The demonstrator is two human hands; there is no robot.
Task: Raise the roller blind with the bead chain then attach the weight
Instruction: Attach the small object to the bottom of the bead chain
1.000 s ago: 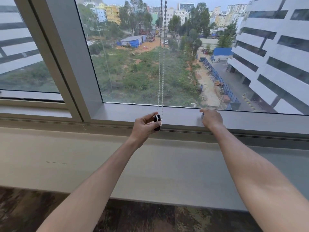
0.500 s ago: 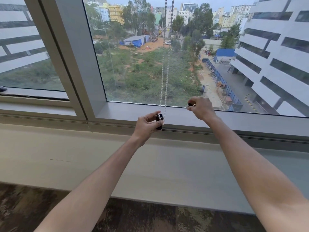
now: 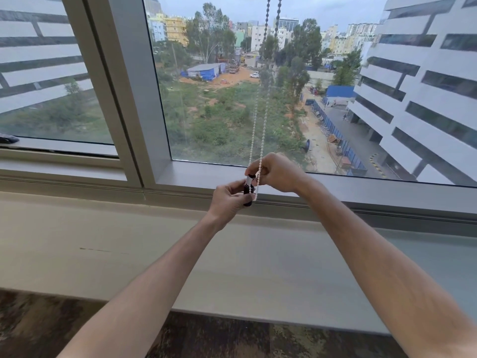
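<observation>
A white bead chain point(image 3: 259, 125) hangs as a double strand in front of the window glass, its loop ending at my hands. My left hand point(image 3: 228, 200) grips a small black weight point(image 3: 248, 189) with a white part at its top, right at the chain's bottom loop. From the right, my right hand point(image 3: 277, 172) meets it, fingers pinched at the top of the weight where the chain passes. Whether the right hand pinches the chain or the weight's top piece is hidden. The blind itself is out of view above.
A grey window frame point(image 3: 335, 187) runs behind my hands, with a thick vertical mullion point(image 3: 134, 99) to the left. Below it lies a pale deep sill point(image 3: 129, 241), then dark patterned carpet point(image 3: 232, 339). A dark object point(image 3: 7, 138) rests on the far-left ledge.
My right hand has left the window frame, lifted and moved left to join my left hand at the weight. The left hand has stayed at the chain's loop, holding the weight.
</observation>
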